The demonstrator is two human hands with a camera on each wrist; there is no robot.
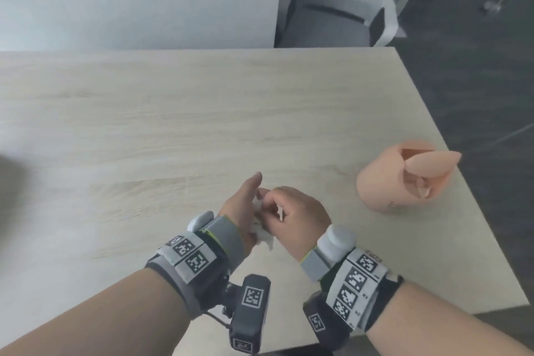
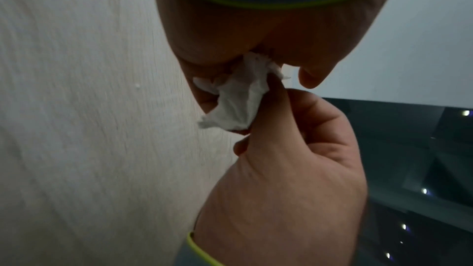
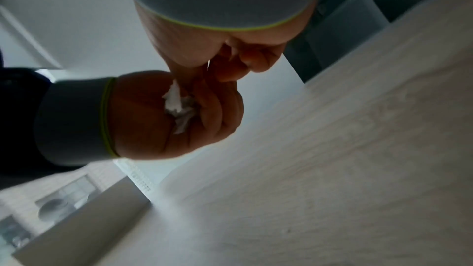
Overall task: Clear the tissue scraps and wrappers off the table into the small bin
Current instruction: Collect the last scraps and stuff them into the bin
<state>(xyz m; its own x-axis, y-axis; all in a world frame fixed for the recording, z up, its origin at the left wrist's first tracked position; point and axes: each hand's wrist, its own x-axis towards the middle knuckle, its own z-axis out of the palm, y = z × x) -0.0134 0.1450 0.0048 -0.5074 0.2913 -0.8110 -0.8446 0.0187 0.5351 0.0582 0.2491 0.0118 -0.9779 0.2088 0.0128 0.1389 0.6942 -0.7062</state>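
A crumpled white tissue scrap (image 1: 263, 233) sits between my two hands above the table's near middle. My left hand (image 1: 245, 205) cups it, fingers curled round the wad (image 3: 176, 106). My right hand (image 1: 284, 205) meets it from the right and pinches the tissue (image 2: 239, 98) with thumb and fingertips. In the left wrist view my right hand (image 2: 276, 120) comes up from below, and my left hand (image 2: 256, 64) holds the paper's top. The small peach bin (image 1: 398, 182) stands at the right, its swing lid tipped open, about a hand's width from my right hand.
The pale wood table (image 1: 173, 124) stretches far and left; its right edge runs just past the bin, with dark floor (image 1: 476, 95) beyond. A grey chair (image 1: 332, 9) stands behind the far edge. A tiny white crumb (image 2: 137, 86) lies on the wood.
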